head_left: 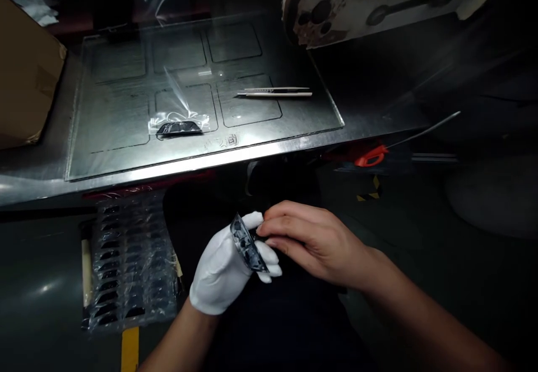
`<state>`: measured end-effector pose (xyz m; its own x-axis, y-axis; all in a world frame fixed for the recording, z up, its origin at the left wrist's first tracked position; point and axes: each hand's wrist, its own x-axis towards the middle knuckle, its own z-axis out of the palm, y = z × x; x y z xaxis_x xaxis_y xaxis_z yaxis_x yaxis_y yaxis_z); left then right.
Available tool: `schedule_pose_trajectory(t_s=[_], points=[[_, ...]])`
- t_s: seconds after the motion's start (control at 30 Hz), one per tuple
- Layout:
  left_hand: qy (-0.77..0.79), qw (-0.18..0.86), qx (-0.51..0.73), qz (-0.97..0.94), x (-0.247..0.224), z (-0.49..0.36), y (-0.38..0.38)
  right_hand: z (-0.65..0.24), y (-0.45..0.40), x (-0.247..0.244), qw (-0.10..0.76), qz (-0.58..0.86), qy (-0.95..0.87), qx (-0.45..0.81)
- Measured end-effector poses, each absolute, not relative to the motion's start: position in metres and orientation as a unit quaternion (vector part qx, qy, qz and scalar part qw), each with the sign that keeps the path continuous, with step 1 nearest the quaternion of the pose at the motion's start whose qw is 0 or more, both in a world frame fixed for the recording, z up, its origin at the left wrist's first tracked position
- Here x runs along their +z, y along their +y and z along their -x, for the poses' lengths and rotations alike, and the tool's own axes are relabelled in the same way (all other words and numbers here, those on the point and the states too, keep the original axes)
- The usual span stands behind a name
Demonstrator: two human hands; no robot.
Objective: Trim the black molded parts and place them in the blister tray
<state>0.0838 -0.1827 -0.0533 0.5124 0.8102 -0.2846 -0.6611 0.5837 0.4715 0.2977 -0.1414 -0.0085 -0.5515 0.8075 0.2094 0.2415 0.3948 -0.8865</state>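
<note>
My left hand [222, 271], in a white glove, grips a dark half-moon-shaped plastic part [247, 244]. The part is tilted, and its hollow inner side with small ribs faces up. Close beside it, my bare right hand [309, 237] has thumb and fingers pinched together at the gloved fingertips; whatever they may hold is too small or hidden. On the glass-topped table in front, a similar black part [180, 128] lies in a clear plastic bag. A slim pair of tweezers or a cutter [275, 92], I cannot tell which, rests further right on the glass.
A clear plastic tray [134, 265] with rows of dark parts is at the lower left. A cardboard box [27, 75] stands at the table's left. A worn machine head [361, 2] overhangs the back right. An orange-handled tool [371, 156] juts out near the table edge [210, 162].
</note>
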Motion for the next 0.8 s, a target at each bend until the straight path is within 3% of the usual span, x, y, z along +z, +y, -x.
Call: schedule_pose_trajectory(t_s=[0.13, 0.4, 0.5, 0.67, 0.73, 0.8], points=[[0.246, 0.842, 0.455, -0.154, -0.050, -0.087, -0.183, -0.294, -0.146, -0.009, 0.319, 0.362, -0.733, 0.479], [0.289, 0.819, 0.454, -0.197, -0.052, -0.084, -0.186, -0.277, -0.143, -0.013, 0.252, 0.429, -0.459, 0.736], [0.389, 0.768, 0.427, -0.275, -0.049, -0.074, -0.184, -0.271, -0.145, -0.010, 0.261, 0.462, -0.546, 0.648], [0.543, 0.649, 0.413, -0.337, -0.047, -0.068, -0.177, -0.260, -0.153, -0.015, 0.333, 0.438, -0.781, 0.294], [0.537, 0.657, 0.425, -0.316, -0.048, -0.071, -0.176, -0.258, -0.151, -0.017, 0.330, 0.429, -0.785, 0.302], [0.506, 0.688, 0.433, -0.288, -0.045, -0.074, -0.177, -0.256, -0.146, -0.014, 0.293, 0.443, -0.750, 0.394]])
